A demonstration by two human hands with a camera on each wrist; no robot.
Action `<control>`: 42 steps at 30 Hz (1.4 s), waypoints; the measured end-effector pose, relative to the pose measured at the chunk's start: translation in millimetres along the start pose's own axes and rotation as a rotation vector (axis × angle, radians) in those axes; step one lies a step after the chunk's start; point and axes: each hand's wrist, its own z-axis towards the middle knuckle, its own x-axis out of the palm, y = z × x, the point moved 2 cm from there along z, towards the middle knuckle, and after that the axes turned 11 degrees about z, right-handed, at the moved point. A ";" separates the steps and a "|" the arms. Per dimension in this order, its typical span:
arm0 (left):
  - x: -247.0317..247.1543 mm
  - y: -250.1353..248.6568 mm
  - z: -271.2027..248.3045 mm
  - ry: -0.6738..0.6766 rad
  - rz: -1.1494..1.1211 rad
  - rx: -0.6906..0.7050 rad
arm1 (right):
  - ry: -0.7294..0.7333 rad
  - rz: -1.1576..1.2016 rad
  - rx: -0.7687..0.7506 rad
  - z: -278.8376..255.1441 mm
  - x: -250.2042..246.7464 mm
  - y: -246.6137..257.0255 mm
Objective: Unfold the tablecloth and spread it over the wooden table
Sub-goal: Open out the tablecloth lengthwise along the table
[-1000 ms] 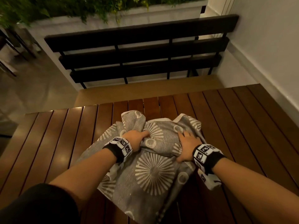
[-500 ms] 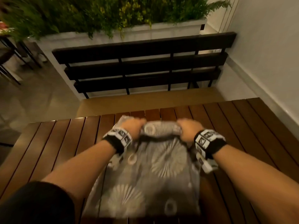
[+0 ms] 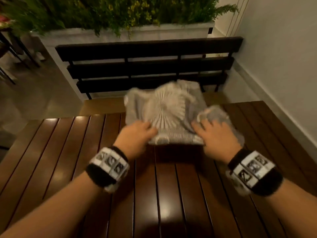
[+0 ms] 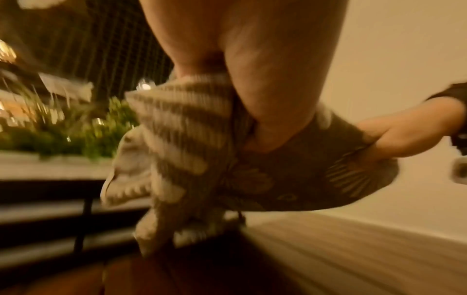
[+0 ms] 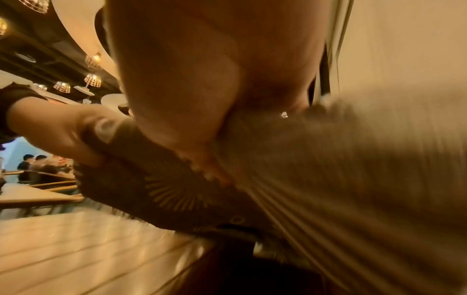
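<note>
One wooden table (image 3: pixel 68 160), slatted, mostly bare. One grey sunburst tablecloth (image 3: pixel 164 114), bunched, flung up toward 12 o'clock, airborne past far edge; half a second ago draped toward near edge. Left hand (image 3: pixel 135 136), right hand (image 3: pixel 216 136): gripping its near hem. Unfolding under way, spreading pending.

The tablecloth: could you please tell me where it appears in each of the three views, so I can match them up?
Head: the tablecloth sits centre, above both hands, over the far edge of the wooden table.
Left wrist: centre, bunched below the left hand.
Right wrist: lower centre and right, blurred, below the right hand.
Shared landmark: the other hand gripping the cloth shows in both wrist views.
</note>
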 end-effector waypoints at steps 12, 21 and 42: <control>86.5 -82.7 -107.1 0.794 -0.387 0.007 | 0.504 0.426 0.166 -67.7 135.8 13.3; 97.5 -30.8 -89.1 0.544 -0.434 -1.059 | 0.211 0.712 0.793 -62.5 156.3 -33.8; 77.1 -75.9 -91.1 0.610 -1.612 -1.075 | -0.367 1.227 0.467 -79.2 126.5 -29.9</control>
